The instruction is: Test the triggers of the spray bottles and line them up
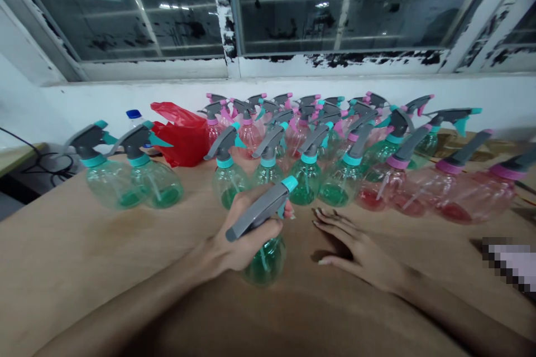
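Observation:
My left hand [247,231] is wrapped round the neck of a green spray bottle [264,262] with a grey trigger head and a turquoise nozzle. The bottle is upright at the near middle of the table; whether its base touches the wood I cannot tell. To its right, my right hand [355,245] is open over the tabletop, fingers stretched out, holding nothing. Just beyond both hands stands a row of green spray bottles [305,178], with pink spray bottles [381,184] continuing it rightward. My left hand partly hides one green bottle behind it.
Two green spray bottles [157,181] stand at the left of the wooden table [125,268]. A red plastic bag [180,136] and a blue-capped bottle [134,117] are behind them. Several more sprayers crowd the back by the window wall. Cables [52,164] hang at the far left.

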`<state>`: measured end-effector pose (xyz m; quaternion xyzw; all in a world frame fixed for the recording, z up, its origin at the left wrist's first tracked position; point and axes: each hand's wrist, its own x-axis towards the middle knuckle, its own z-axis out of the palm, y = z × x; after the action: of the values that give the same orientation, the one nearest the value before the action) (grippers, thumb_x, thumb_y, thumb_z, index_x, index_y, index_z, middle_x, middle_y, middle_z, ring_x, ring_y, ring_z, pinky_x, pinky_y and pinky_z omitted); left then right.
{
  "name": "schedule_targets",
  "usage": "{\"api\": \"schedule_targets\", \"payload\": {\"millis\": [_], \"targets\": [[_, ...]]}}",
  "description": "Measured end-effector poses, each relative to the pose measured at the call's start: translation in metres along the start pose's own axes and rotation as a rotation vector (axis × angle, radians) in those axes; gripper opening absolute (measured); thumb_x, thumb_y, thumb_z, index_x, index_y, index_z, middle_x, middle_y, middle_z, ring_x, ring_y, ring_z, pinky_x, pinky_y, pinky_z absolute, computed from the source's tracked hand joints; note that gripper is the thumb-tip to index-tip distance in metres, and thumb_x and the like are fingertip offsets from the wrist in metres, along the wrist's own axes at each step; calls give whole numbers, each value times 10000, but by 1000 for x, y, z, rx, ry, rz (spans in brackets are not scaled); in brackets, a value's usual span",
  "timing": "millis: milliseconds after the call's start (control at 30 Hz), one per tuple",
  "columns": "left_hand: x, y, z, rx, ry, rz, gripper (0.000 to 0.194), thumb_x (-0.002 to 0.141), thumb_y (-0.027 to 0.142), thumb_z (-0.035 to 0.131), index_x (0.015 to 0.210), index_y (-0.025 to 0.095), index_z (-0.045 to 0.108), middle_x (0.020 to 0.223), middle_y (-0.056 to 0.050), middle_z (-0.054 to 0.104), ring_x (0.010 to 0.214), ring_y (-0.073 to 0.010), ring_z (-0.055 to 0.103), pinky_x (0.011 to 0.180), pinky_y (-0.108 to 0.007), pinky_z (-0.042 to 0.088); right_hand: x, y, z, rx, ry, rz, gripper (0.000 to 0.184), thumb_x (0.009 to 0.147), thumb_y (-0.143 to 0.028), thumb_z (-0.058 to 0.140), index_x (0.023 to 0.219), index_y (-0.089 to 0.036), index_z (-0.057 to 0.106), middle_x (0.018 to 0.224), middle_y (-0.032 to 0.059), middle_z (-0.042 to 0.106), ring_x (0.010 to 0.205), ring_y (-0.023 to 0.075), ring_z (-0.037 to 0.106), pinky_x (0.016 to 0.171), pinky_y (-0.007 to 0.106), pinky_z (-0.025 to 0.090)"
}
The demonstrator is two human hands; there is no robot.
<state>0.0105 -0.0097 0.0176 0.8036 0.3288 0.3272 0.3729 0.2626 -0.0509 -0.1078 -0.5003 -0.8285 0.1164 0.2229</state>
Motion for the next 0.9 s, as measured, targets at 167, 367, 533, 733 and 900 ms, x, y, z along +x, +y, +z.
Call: {"api": "schedule_targets", "payload": {"millis": [167,367,533,733,900], "targets": [[-1,0,0,-21,-12,-31,204,680,216,468,835,227,601,714,8,596,624,-169,539,558,-285,446,0,2,1,-2,3,-5,648,802,-509,563,1377,-297,354,1435,38,388,1325,270,320,1072,526,303],[-1,-2,3,12,45,-40,343,701,195,484,1009,257,623,735,7,597,616,-168,554,585,-293,481,0,0,0,-1,0,-1,615,820,-492,547,1371,-294,364,1429,35,399,1325,267,319,1076,523,299],[-2,-4,6,55,75,-36,332,712,201,489,1006,251,635,718,3,600,634,-173,570,651,-314,517,1,-1,-1,-3,-8,28,553,840,-483,520,1342,-282,410,1416,31,419,1328,252,316,1083,511,296],[-3,-6,7,41,77,-50,367,741,202,486,1084,241,611,710,13,589,608,-148,538,658,-292,514,1,-2,-2,5,-21,35,546,851,-473,508,1349,-277,401,1422,28,411,1334,247,304,1083,503,300],[-2,-4,6,45,74,-39,374,702,174,476,1041,216,627,686,13,582,600,-149,539,602,-266,494,1,-1,0,-3,3,33,539,847,-478,512,1336,-269,426,1409,36,430,1326,250,321,1085,493,295]]}}
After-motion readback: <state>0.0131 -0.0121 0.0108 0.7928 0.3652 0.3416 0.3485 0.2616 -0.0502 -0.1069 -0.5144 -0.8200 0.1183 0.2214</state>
